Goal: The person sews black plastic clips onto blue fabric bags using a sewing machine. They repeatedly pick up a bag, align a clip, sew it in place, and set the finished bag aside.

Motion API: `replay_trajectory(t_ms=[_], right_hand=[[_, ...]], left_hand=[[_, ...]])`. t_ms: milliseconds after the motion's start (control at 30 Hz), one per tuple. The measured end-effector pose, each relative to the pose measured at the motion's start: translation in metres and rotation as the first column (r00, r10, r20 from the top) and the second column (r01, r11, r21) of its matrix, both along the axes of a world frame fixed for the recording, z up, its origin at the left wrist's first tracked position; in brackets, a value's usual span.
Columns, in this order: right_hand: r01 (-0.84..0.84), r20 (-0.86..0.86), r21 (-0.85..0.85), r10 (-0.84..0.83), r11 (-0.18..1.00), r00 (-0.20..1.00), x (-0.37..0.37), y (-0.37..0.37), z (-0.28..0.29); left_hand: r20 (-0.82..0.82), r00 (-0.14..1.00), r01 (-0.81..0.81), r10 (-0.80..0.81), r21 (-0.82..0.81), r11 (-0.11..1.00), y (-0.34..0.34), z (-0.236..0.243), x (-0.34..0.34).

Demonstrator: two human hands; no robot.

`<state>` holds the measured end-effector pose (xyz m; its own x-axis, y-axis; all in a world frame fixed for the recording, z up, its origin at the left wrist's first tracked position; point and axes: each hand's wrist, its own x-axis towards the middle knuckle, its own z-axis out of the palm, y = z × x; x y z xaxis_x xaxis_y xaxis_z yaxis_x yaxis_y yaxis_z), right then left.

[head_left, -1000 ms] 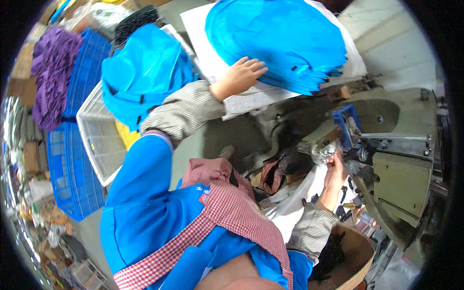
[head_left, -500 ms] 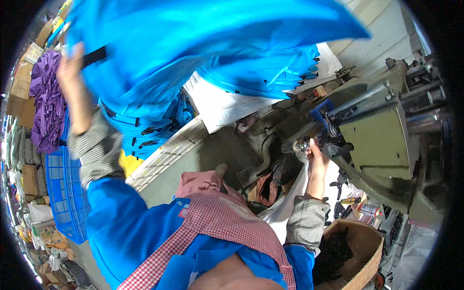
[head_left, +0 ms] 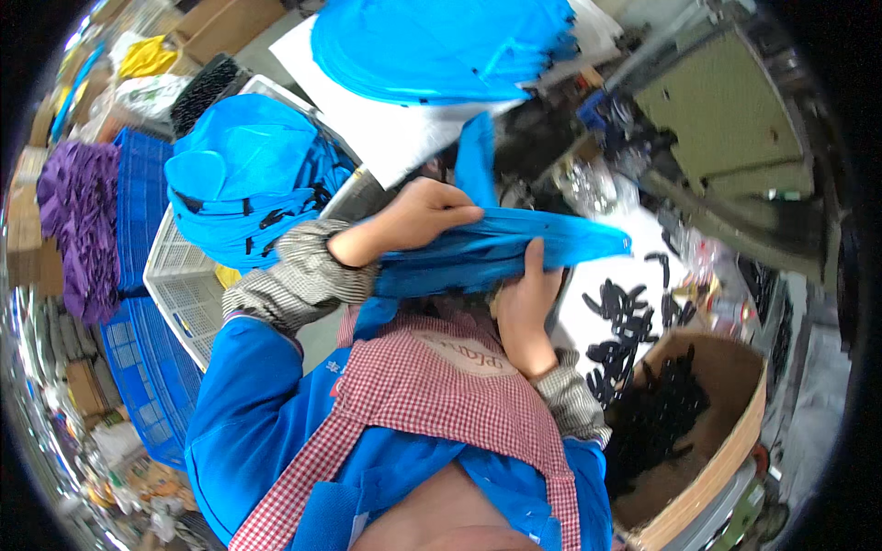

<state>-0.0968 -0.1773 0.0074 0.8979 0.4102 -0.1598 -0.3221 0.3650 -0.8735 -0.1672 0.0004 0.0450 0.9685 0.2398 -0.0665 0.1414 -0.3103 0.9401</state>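
A bright blue cloth piece (head_left: 524, 234) is bunched lengthwise across my front, with one flap sticking up on its far side. My left hand (head_left: 418, 220) is closed over its left part, thumb and fingers pinching the fabric. From below, my right hand (head_left: 528, 321) grips the right part, its thumb lying on top and its fingers hidden beneath. To the left, a pile of blue cloth pieces with black tabs (head_left: 248, 174) fills a white plastic crate (head_left: 170, 285). Another flat blue stack (head_left: 441, 46) rests on a white sheet (head_left: 367, 138) at the far side.
At right stands an olive-green machine (head_left: 726, 119). Small black strips (head_left: 620, 317) lie loose on a white surface beside a cardboard box (head_left: 735, 450) holding many more. Blue plastic crates (head_left: 147, 367) and a purple fabric pile (head_left: 83, 220) stand on the left.
My left hand has come down and inward from the upper left with the blue cloth, now bunched instead of spread. My right hand has left the machine and moved left onto the cloth.
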Motion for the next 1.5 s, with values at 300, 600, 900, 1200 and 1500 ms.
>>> replay_trajectory(t_ms=[300, 600, 900, 1200, 1500], right_hand=[[0.031, -0.029, 0.127, -0.028, 0.991, 0.999, 0.073, -0.030, -0.027], [0.016, 0.083, -0.082, -0.009, 0.997, 0.997, 0.099, -0.019, -0.011], [0.095, 0.238, -0.225, -0.040, 0.970, 0.970, 0.136, 0.007, 0.007], [0.145, 0.170, -0.375, -0.086, 0.916, 0.982, 0.154, 0.031, 0.005], [0.291, 0.281, -0.957, 0.267, 0.001, 0.922, 0.163, -0.189, -0.100]], left_hand=[[-0.022, 0.989, 0.138, -0.143, -0.166, 0.976, -0.046, -0.063, 0.068], [0.122, 0.992, 0.081, -0.043, -0.331, 0.940, -0.066, -0.067, 0.110], [0.161, 0.983, 0.163, -0.087, -0.551, 0.819, -0.048, -0.057, 0.138], [-0.102, 0.991, -0.019, -0.081, -0.729, 0.684, -0.027, -0.061, 0.161], [-0.176, 0.976, -0.043, -0.127, -0.729, 0.683, -0.021, -0.052, 0.136]])
